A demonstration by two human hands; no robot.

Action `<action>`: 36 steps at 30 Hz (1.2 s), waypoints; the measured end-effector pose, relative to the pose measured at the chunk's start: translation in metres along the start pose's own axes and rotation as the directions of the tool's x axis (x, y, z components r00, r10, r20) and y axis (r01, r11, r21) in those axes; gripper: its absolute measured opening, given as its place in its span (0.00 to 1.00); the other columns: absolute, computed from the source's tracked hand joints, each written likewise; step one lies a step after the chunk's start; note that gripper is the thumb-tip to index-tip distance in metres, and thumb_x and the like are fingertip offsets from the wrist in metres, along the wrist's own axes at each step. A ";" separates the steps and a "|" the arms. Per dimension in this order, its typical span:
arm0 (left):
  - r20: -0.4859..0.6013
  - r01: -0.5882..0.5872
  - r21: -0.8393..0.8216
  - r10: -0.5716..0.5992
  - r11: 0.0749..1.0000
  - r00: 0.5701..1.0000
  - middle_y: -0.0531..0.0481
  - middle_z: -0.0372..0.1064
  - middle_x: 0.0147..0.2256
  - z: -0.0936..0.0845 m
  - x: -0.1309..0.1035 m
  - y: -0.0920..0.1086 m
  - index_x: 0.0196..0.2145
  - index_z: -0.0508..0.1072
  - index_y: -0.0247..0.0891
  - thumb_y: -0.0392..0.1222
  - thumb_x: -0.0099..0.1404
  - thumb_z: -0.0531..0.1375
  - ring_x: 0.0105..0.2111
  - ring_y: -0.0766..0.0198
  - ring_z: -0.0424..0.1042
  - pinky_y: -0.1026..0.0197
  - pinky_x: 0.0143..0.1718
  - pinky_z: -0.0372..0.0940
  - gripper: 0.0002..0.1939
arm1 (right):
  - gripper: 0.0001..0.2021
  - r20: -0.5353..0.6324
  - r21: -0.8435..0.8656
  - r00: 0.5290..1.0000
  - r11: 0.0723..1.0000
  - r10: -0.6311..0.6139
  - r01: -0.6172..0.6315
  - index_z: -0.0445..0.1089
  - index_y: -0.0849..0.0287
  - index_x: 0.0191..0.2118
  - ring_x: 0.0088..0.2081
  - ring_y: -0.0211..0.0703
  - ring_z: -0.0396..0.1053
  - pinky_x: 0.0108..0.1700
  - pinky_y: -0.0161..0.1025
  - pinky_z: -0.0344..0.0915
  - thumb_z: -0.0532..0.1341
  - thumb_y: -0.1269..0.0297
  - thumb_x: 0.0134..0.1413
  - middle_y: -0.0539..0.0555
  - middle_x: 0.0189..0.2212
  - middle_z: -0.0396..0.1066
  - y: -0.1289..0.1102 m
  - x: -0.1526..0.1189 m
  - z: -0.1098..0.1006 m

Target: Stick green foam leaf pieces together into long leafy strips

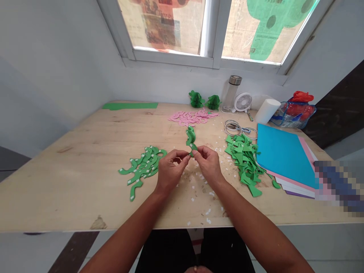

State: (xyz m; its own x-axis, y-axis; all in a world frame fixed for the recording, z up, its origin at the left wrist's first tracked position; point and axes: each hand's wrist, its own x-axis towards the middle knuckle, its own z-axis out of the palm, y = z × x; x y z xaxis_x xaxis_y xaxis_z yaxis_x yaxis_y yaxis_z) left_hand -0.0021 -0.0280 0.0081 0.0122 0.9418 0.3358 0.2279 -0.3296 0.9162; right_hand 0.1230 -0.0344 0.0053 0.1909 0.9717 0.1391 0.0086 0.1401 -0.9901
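Note:
Both hands meet over the middle of the table, pinching one curved green cut-out (193, 148) that carries small white squares. My left hand (171, 169) has its thumb and forefinger closed on the near end. On the other side, my right hand (209, 163) grips the same piece by its edge. Just beyond the fingertips lie more wavy green cut-outs (190, 134); whether they join the held one I cannot tell. Left of my left hand is a loose pile of similar curved green pieces (146, 162), many with white squares at their ends.
Green scraps (243, 159) lie at right beside stacked coloured sheets (284, 153). Tape rolls (233, 128), pink cut-outs (189, 117), two green paper ornaments (213, 102), a glass bottle (229, 94), a small fan (243, 102) and a white roll (267, 110) stand farther back.

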 end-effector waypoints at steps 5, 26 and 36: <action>0.007 0.052 -0.070 -0.052 0.996 0.999 0.51 0.73 0.25 0.000 0.001 -0.001 0.25 0.76 0.40 0.40 0.50 0.64 0.24 0.64 0.68 0.64 0.27 0.63 0.03 | 0.10 -0.008 -0.013 1.000 1.000 -0.001 0.001 0.70 0.59 0.27 0.27 0.39 0.63 0.29 0.36 0.58 0.61 0.56 0.46 0.50 0.22 0.69 0.001 0.000 0.000; 0.018 0.106 -0.138 -0.104 0.985 0.994 0.52 0.72 0.25 0.002 0.002 -0.013 0.29 0.76 0.38 0.41 0.52 0.62 0.24 0.66 0.68 0.65 0.26 0.62 0.06 | 0.09 -0.017 0.066 1.000 0.998 0.015 -0.014 0.70 0.59 0.27 0.25 0.38 0.62 0.30 0.36 0.58 0.61 0.58 0.46 0.49 0.22 0.67 0.001 0.001 0.000; -0.050 -0.345 0.308 0.378 0.887 0.925 0.51 0.70 0.27 0.002 -0.005 -0.006 0.27 0.70 0.38 0.37 0.57 0.59 0.28 0.65 0.68 0.62 0.32 0.63 0.03 | 0.11 -0.057 0.017 0.998 0.999 -0.030 0.031 0.69 0.60 0.26 0.23 0.36 0.59 0.27 0.34 0.56 0.61 0.57 0.46 0.47 0.19 0.65 0.002 0.001 0.000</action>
State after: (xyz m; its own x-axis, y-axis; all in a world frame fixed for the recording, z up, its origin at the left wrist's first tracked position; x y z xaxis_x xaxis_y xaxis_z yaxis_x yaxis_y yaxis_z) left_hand -0.0021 -0.0305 0.0004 0.0487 0.7431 0.6674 0.4973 -0.5975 0.6290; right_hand 0.1236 -0.0329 0.0034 0.2462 0.9547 0.1673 -0.0023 0.1732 -0.9849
